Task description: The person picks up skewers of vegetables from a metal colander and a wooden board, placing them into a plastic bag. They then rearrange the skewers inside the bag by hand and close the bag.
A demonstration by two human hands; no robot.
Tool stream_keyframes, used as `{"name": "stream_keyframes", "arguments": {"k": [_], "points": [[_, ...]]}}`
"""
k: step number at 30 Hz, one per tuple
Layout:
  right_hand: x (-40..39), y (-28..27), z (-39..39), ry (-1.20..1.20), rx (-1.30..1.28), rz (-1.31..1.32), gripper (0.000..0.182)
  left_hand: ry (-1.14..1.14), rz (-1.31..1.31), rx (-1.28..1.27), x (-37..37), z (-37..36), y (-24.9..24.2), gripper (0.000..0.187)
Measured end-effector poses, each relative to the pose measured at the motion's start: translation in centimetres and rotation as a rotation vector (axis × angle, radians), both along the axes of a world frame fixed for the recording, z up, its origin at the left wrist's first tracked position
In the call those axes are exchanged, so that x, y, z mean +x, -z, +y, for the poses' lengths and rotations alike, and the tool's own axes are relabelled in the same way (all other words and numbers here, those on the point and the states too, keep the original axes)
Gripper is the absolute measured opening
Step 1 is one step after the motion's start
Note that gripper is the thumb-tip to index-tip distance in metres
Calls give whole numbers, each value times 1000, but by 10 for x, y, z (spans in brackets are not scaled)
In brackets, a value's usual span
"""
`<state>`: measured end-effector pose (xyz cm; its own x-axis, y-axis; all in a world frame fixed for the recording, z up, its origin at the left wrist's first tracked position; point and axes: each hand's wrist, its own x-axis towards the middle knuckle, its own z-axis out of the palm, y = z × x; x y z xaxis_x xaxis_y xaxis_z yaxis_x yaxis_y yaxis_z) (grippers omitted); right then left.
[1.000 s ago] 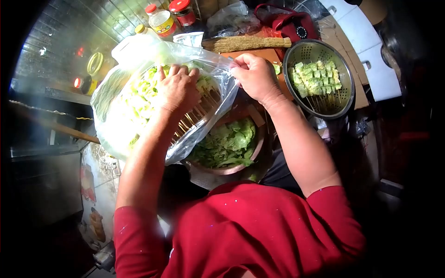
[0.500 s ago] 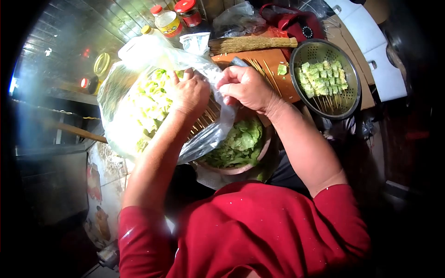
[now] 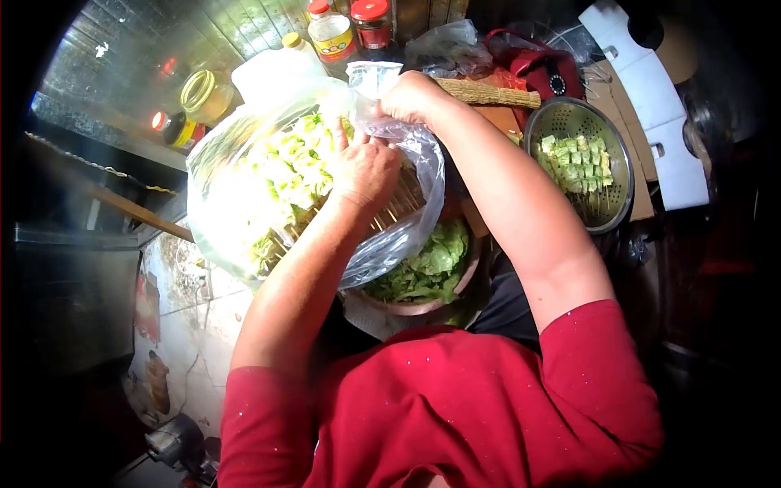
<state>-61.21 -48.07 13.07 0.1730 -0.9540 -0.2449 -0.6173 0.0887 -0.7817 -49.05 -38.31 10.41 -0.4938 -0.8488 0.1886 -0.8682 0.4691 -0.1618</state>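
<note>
A clear plastic bag [image 3: 423,154] lies wide around a pile of skewered lettuce leaves [image 3: 301,167], strongly lit on the left side. Inside its mouth my left hand [image 3: 368,169] rests on the pile, fingers stretched and somewhat apart, beside the bare wooden sticks [image 3: 399,207]. At the bag's far rim my right hand [image 3: 407,99] is closed on the plastic, its fingertips partly hidden. Below the bag, a round bowl [image 3: 411,309] holds loose green leaves [image 3: 431,264].
A metal colander [image 3: 626,179] with lettuce skewers [image 3: 576,163] stands at the right. Behind are a straw brush [image 3: 488,93], a red-capped bottle [image 3: 332,37], a red-lidded jar [image 3: 372,24] and a red bag [image 3: 553,69]. White foam [image 3: 651,98] stands far right.
My right hand has moved farther away to the bag's far rim, its arm stretching out. The left hand stays on the pile in the bag. The whole view has shifted slightly.
</note>
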Motion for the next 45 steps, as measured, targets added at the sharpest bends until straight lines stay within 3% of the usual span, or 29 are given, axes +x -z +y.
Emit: {"name": "stream_keyframes", "arguments": {"k": [1, 3, 5, 7, 9, 10, 11, 13, 14, 15, 17, 18, 20, 23, 29, 33, 42, 45], "points": [[4, 5, -7, -4, -54, 263, 26, -6, -23, 37, -2, 0, -6, 22], [6, 25, -17, 52, -70, 279, 19, -37, -82, 140, -1, -1, -7, 24], [1, 54, -35, 93, -102, 72, 19, 10, 70, 40, 3, -4, 7, 26], [-4, 22, -15, -50, -132, 3, 26, -10, 40, 118, 1, -2, -6, 28], [-8, 3, -4, 31, 340, -722, 38, -29, 8, 200, 1, -1, -8, 32], [-11, 7, -10, -183, 385, -799, 50, -17, 48, 136, 1, -1, -6, 32], [-10, 8, -9, -184, 387, -797, 50, -5, 88, 71, 1, -1, -5, 32], [-5, 11, 0, -275, 59, -372, 47, -3, 87, 122, 1, -4, -5, 32], [-2, 13, 4, -252, -88, -248, 37, 0, 86, 171, 1, -5, -5, 32], [1, 9, 5, -253, -87, -248, 37, -1, 86, 172, 1, -5, -6, 32], [5, 0, 5, -51, -220, 40, 22, -40, 100, 191, -1, -3, -6, 33], [6, 1, 4, -24, -286, 46, 17, -43, 99, 191, 0, -3, -5, 33], [7, 6, -3, 34, -323, -13, 17, -13, 129, 20, 1, -1, 1, 32], [4, 7, -10, 133, -328, -83, 19, -3, 84, 76, 1, -3, -5, 30], [10, 19, -18, 260, -224, -520, 14, 22, 78, 70, -1, 2, -4, 25], [10, 27, -25, 219, -175, -652, 12, 44, 58, 8, 0, 5, 0, 24], [7, 27, -17, 112, -218, -661, 16, -6, 78, 89, -4, -7, -5, 27], [3, 25, -12, 116, -160, -643, 18, -6, 47, 10, -9, -10, 2, 28]]}}
